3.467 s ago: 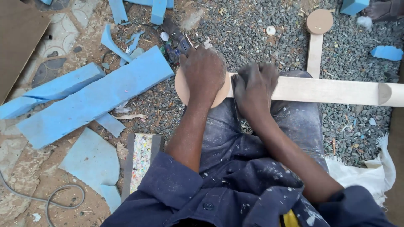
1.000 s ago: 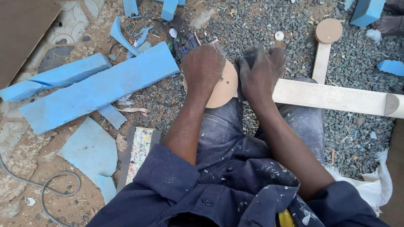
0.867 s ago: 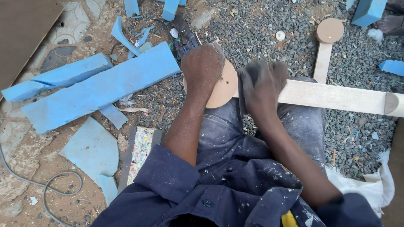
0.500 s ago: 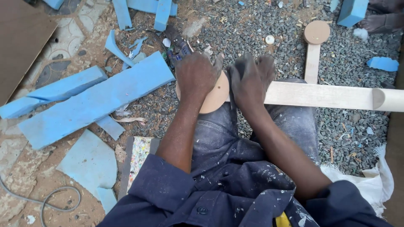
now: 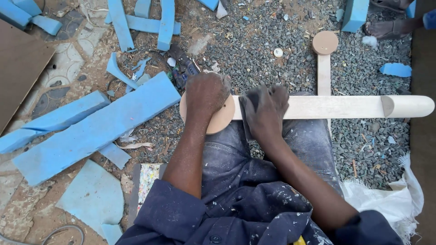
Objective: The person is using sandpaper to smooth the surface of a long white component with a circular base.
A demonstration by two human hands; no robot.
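Observation:
A long pale wooden piece (image 5: pixel 336 107) with a round disc end (image 5: pixel 220 119) lies across my lap, its far end rounded at the right. My left hand (image 5: pixel 206 93) presses down on the disc end, fingers curled over its far edge. My right hand (image 5: pixel 265 109) lies on the wooden shaft just right of the disc, pressing a dark sheet, perhaps sandpaper (image 5: pixel 249 108), against the wood.
A second wooden piece with a disc end (image 5: pixel 324 54) lies on the gravel beyond. Blue foam slabs (image 5: pixel 97 127) and scraps lie on the left, a brown board (image 5: pixel 18 68) at far left, a white sack (image 5: pixel 386 199) at right. Another person's sandalled foot (image 5: pixel 386 28) shows top right.
My right hand has slid back and forth along the shaft beside the disc. The view shifted a little; the left hand stayed on the disc.

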